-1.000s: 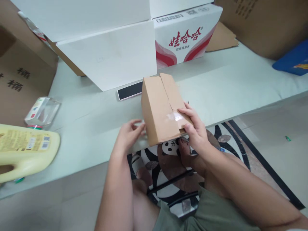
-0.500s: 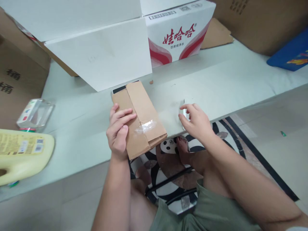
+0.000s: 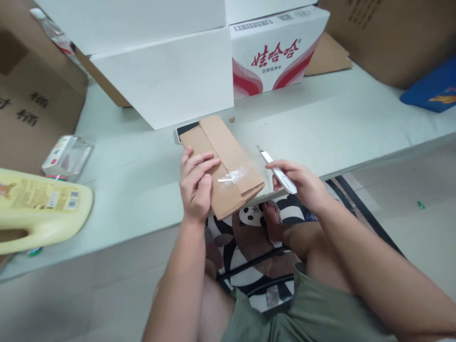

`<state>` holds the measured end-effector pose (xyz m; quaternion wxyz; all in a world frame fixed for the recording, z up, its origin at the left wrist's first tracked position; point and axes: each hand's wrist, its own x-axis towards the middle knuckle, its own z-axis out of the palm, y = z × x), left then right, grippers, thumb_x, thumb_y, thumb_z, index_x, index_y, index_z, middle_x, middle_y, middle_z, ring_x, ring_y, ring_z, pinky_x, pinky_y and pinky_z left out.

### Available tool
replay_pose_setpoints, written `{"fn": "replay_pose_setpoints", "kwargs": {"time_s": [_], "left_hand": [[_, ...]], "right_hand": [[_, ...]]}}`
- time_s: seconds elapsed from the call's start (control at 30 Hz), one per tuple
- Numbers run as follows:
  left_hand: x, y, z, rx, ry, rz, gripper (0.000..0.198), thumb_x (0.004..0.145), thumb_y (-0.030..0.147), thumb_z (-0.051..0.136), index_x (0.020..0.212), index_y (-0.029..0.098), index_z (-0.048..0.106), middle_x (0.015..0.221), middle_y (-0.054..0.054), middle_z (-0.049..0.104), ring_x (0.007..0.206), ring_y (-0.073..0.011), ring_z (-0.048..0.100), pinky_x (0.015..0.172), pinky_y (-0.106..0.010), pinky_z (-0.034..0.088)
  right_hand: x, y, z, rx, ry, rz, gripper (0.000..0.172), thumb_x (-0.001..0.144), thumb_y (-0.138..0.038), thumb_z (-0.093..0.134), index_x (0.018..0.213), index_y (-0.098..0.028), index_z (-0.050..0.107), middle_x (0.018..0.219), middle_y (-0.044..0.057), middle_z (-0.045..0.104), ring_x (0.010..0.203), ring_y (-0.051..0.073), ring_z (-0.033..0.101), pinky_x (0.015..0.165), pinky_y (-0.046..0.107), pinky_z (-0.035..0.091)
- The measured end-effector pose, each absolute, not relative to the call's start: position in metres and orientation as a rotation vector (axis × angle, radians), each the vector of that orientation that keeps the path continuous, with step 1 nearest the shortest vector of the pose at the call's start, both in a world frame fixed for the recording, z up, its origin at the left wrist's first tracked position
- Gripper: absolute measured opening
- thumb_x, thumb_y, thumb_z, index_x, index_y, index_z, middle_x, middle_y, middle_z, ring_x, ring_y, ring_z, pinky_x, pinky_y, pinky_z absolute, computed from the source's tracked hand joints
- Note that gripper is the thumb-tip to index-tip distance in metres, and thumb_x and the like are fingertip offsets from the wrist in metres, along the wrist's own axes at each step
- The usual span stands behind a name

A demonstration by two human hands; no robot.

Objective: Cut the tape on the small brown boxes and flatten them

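Observation:
A flat brown cardboard package, with clear tape near its lower end, is held tilted at the table's front edge. My left hand grips its left side, fingers spread over the top face. Past its far left corner shows a dark object with a white rim, mostly hidden. Right of the package, my right hand holds a white utility knife between thumb and fingers. The knife points up and left, apart from the cardboard, and a short dark tip shows at its end.
White cartons and a red-and-white carton stand behind on the pale table. At left are a yellow jug, a clear bottle lying down and a brown box. A blue object lies at right.
The knife is now in my right hand, lifted from the table edge. The view has shifted, and the package with my left hand appears further right.

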<state>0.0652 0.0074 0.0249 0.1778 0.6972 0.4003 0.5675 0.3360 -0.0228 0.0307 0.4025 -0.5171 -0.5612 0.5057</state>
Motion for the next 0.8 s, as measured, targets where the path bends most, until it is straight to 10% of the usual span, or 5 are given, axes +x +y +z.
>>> {"fn": "replay_pose_setpoints", "kwargs": {"time_s": [0.33, 0.8], "left_hand": [[0.084, -0.017, 0.029, 2.202, 1.381, 1.548, 0.035, 0.099, 0.020, 0.045, 0.115, 0.023, 0.076, 0.124, -0.005, 0.074, 0.133, -0.0253, 0.060, 0.128, -0.054, 0.033], [0.096, -0.017, 0.029, 2.184, 1.444, 1.544, 0.035, 0.101, 0.026, 0.044, 0.113, 0.024, 0.076, 0.121, -0.006, 0.074, 0.132, -0.0253, 0.060, 0.129, -0.055, 0.032]], "right_hand": [[0.306, -0.081, 0.045, -1.008, -1.473, 0.718, 0.021, 0.098, -0.047, 0.062, 0.109, -0.032, 0.051, 0.060, -0.007, 0.059, 0.044, 0.013, 0.051, 0.042, 0.026, 0.038], [0.316, -0.082, 0.068, -0.987, -1.893, 0.479, 0.021, 0.096, -0.024, 0.056, 0.114, -0.024, 0.065, 0.081, 0.000, 0.074, 0.065, 0.014, 0.068, 0.060, 0.025, 0.053]]}}
